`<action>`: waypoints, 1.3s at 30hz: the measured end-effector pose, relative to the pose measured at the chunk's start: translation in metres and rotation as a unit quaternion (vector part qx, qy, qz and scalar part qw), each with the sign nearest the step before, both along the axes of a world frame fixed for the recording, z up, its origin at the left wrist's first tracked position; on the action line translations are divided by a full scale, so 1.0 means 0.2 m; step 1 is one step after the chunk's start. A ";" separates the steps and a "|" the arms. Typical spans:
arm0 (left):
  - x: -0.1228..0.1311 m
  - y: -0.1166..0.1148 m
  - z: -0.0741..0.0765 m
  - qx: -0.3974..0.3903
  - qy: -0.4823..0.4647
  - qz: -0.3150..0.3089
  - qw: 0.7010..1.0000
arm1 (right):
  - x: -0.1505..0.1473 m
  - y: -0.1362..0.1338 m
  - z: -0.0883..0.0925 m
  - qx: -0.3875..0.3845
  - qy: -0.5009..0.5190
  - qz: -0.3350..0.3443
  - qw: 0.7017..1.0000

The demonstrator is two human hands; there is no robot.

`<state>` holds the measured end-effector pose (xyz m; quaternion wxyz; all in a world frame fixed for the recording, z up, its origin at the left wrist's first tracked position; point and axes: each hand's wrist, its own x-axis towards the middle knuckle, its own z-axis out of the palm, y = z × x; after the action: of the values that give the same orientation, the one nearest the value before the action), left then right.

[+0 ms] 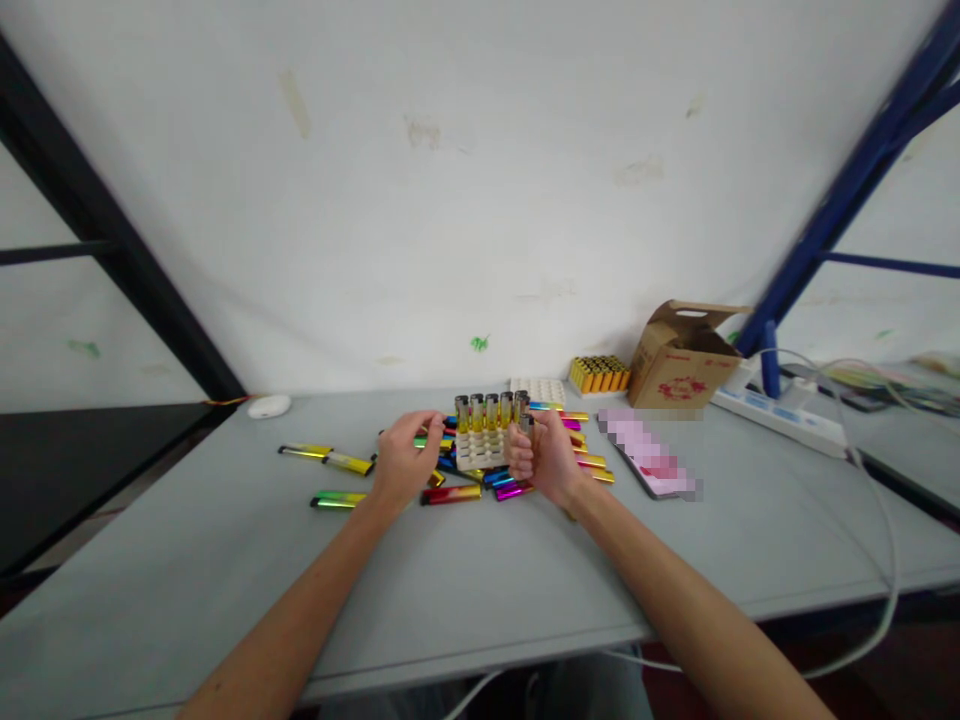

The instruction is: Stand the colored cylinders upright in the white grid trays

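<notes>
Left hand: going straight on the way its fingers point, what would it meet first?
The left hand would probably meet the leftmost upright lighter in the pale tray, though depth is unclear.

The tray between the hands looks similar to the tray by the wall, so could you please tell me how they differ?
The tray between the hands carries upright black-topped yellow pieces along its far side; the tray by the wall shows none. The first sits nearer, among loose shiny pieces; the second lies farther back, beside yellow-orange cylinders. Both are pale, with rows of pockets.
</notes>
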<state>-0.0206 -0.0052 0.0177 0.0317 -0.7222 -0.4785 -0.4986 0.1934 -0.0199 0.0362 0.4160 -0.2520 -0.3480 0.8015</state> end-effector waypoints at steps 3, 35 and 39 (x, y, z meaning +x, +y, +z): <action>0.00 -0.01 0.01 -0.008 -0.003 0.002 1.000 | -0.01 -0.01 0.01 -0.007 -0.006 -0.012 1.000; -0.01 0.04 -0.04 -0.064 0.031 0.001 0.997 | 0.05 0.01 0.05 0.166 -0.060 -0.180 0.968; 0.00 0.04 -0.07 -0.076 0.076 -0.019 0.994 | 0.09 0.02 0.05 0.323 -0.195 -0.276 0.884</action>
<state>-0.0211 0.0032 0.0044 0.0042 -0.7673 -0.4974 -0.4048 0.2112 -0.0151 0.0464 0.6024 -0.3406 -0.5783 0.4321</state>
